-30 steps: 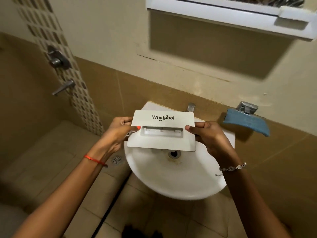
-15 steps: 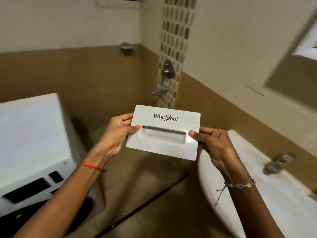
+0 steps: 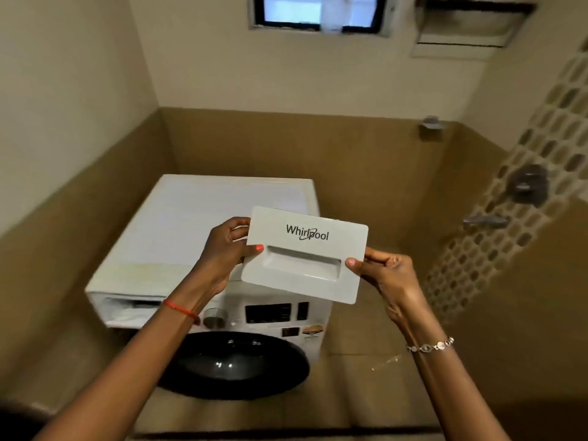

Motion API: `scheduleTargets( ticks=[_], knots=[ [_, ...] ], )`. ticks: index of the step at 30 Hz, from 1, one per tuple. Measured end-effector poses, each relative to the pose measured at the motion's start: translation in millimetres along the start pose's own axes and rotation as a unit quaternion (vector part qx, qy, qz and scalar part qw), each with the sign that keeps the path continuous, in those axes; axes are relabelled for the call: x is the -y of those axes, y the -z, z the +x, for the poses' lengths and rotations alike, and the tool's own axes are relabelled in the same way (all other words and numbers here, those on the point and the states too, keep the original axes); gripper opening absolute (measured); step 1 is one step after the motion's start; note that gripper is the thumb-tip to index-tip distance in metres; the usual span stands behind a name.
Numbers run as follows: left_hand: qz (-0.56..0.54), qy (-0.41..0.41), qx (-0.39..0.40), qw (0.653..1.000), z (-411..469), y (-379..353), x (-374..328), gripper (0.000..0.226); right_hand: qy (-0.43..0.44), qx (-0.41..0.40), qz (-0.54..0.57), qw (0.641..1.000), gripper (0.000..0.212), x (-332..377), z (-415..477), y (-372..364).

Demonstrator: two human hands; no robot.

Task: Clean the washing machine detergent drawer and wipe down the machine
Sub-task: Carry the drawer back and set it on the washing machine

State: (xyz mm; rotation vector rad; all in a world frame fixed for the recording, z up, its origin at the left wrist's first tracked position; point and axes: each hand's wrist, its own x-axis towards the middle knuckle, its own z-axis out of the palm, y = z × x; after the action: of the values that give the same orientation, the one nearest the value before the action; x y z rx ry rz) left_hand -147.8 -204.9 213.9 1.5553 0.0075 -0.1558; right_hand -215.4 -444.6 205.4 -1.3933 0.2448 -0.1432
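Detergent drawer (image 3: 305, 254) held in air over washing machine (image 3: 206, 218), L hand (image 3: 222, 249) & R hand (image 3: 385, 272) pinching its short ends, long axis across; open slot (image 3: 133, 308) lies lower-left, nearer L hand

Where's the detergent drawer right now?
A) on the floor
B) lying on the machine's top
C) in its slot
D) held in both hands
D: the left hand and right hand each grip one end of the detergent drawer, held in front of the washing machine.
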Motion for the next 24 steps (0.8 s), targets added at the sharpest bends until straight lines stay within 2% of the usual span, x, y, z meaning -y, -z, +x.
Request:
scheduleTargets(
  ticks=[7,16,18,20,22,23,24],
  knots=[
    [-0.019,0.001,-0.112,0.993,27,113,30,0.044,0.000,0.068,-0.053,0.996,0.030,-44,54,-114],
    [-0.026,-0.013,-0.187,0.982,75,206,60,0.044,0.021,0.119,-0.111,0.986,0.027,-92,122,-220],
    [-0.026,0.001,-0.200,0.980,89,224,66,0.045,0.015,0.124,-0.117,0.985,0.023,-100,135,-239],
    [-0.027,0.007,-0.205,0.978,105,240,70,0.042,0.004,0.130,-0.133,0.983,0.007,-110,149,-256],
    [-0.023,0.011,-0.205,0.978,117,252,75,0.044,0.014,0.138,-0.153,0.978,0.036,-122,161,-268],
    [-0.023,0.015,-0.207,0.978,122,258,79,0.045,0.019,0.144,-0.163,0.976,0.041,-128,166,-274],
    [-0.025,0.020,-0.209,0.977,128,263,83,0.046,0.026,0.140,-0.173,0.975,0.035,-133,171,-278]
  ],
)
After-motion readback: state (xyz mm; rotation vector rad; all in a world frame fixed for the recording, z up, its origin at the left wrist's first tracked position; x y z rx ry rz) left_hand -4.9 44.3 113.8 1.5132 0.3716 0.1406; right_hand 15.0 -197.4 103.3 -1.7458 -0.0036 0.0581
